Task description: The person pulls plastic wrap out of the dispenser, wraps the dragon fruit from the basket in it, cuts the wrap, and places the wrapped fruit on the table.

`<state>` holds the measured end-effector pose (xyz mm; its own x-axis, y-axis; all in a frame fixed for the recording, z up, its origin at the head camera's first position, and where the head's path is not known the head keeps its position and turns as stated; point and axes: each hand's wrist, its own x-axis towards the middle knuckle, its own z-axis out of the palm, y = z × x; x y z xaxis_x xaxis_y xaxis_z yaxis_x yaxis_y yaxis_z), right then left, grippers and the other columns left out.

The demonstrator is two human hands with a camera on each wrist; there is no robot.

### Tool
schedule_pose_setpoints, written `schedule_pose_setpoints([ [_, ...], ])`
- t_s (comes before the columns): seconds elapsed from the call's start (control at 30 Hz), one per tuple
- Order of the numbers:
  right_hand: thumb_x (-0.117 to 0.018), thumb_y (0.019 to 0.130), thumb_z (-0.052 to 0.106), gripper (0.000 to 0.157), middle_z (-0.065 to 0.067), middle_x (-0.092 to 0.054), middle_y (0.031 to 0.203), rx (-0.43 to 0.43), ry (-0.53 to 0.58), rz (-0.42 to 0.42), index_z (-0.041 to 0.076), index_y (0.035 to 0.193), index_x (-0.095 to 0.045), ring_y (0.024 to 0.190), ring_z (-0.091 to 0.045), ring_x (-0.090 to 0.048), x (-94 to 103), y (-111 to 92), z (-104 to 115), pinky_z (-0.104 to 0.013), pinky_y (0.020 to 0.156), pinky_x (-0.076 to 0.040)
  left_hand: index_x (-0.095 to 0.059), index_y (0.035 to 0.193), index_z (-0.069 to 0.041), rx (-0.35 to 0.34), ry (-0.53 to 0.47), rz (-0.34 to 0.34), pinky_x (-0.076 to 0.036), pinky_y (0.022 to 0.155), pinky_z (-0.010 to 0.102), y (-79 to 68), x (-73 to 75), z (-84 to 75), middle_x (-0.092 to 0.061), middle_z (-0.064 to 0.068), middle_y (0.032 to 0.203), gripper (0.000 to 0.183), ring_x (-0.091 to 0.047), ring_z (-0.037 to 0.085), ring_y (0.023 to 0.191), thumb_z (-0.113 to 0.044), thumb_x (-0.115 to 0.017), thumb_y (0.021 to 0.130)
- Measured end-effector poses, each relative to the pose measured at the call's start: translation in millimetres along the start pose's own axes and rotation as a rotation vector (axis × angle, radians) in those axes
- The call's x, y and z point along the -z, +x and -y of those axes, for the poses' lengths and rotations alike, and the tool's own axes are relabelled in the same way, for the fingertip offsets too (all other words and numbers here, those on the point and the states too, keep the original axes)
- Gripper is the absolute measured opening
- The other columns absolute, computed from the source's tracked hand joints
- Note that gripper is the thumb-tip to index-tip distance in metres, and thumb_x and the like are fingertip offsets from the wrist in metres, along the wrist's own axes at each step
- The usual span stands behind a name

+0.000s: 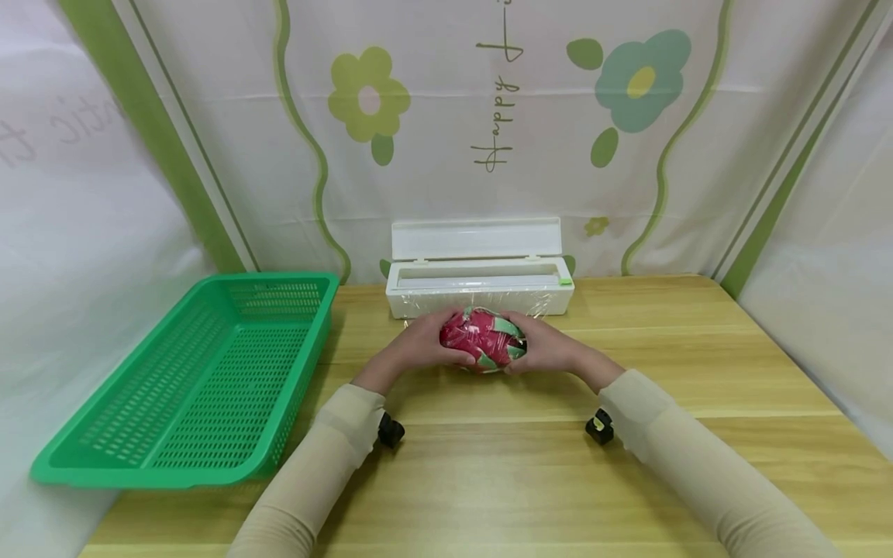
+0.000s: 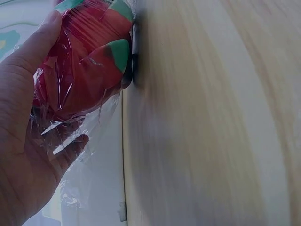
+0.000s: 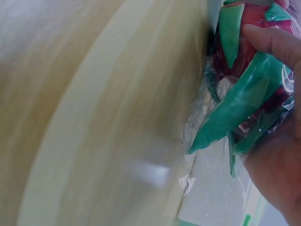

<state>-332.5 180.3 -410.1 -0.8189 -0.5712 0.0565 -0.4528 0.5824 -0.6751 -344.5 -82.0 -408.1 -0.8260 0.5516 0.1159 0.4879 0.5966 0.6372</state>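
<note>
One rounded, crimson dragon fruit with green, leaf-like scales point(image 1: 480, 339), held at both ends between a bare left hand point(image 1: 427, 343) and a bare right hand point(image 1: 547, 346). Judging by looks, probably light to moderate in weight, easily borne by two hands and perhaps by one. Likely firm through the body, with bendable scale tips apt to fold or catch. Probably slippery under the clear, crinkled plastic film point(image 3: 198, 113), so best taken by the broad rounded sides, clear of the tips, with even pressure instead of a hard pinch. Seems hardly fragile beyond the film, likely thin and quick to tear or cling to skin.

On the left, fingers and thumb curled round the end, spread only about as wide as the fruit; on the right, much the same, with the thumb pressed on red skin near a green scale.

Placed low at the pale wooden table point(image 1: 698, 356), just in front of the white plastic dispenser box with raised lid point(image 1: 405, 304), and well apart from the green perforated plastic basket point(image 1: 139, 474). Touching the table or barely above: cannot tell.

Glossy deep red with white glints under the wrap; green scales pointed, one long and broad toward the right end. Film loose and bunched there, also visible before the box; joined to the roll or not, cannot tell.
</note>
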Motion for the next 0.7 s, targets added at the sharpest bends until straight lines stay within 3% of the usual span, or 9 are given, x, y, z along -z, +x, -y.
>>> schedule_pose_setpoints([
  [0.43,-0.088,0.068,0.016,0.104,-0.015,-0.043,0.144,0.028,-0.006,0.003,0.006,0.152,-0.026,0.128,-0.031,-0.043,0.6,1.3,-3.9,-0.048,0.106,-0.034,-0.040,0.146,-0.023,0.002,0.009,0.017,-0.047,0.095,0.037,0.2,0.7,0.0,-0.054,0.000,0.133,0.090,-0.053,0.016,0.115,-0.054,-0.081,0.072],
  [0.7,-0.091,0.066,0.022,0.109,-0.016,-0.041,0.147,0.021,-0.066,0.033,0.004,0.152,-0.026,0.132,-0.033,-0.040,1.9,0.5,-6.9,-0.049,0.109,-0.030,-0.038,0.148,-0.023,-0.023,0.012,0.047,-0.044,0.098,0.038,-0.1,2.4,2.5,-0.050,-0.001,0.138,0.097,-0.049,0.018,0.122,-0.054,-0.084,0.068],
])
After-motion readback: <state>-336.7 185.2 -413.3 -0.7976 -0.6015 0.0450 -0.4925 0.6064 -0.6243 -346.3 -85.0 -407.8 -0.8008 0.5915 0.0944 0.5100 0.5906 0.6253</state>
